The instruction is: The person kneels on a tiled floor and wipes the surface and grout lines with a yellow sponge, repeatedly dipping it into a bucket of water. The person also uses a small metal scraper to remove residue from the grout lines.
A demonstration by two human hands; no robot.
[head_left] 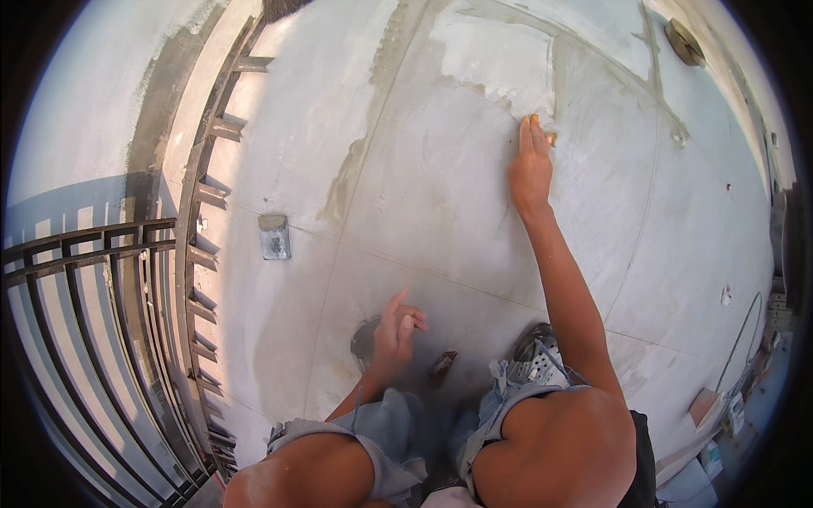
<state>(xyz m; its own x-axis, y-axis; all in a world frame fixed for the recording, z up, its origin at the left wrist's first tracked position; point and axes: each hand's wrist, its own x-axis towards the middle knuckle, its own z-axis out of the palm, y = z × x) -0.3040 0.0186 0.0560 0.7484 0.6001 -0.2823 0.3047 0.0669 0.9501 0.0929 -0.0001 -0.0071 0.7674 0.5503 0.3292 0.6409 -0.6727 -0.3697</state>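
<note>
Clock directions are taken from the middle of the view. Nearest, the knees (550, 449) are bent low, and a small dark red object (442, 366) lies between the feet, between five and six o'clock. At six o'clock the left hand (395, 332) hovers free, its fingers loosely bent around nothing. A dotted shoe (546, 366) shows at four o'clock. A small grey block (273, 237) lies on the floor (440, 203) at nine o'clock, out of reach of either hand's fingers, with the railing (76, 254) beyond it. The right hand (531, 169) reaches out towards two o'clock, fingertips down at the lower edge of a pale patch (500, 59), which lies at one o'clock. Whether those fingers grasp anything small, I cannot tell.

The step looks like rubbing or smoothing the floor by hand; continuing it would call for light, even pressure along the patch edge. Clutter (735, 415) sits at four o'clock, too small to tell any contents. Farthest, a round brown object (684, 42) stands at two o'clock; whether it is a container is unclear.
</note>
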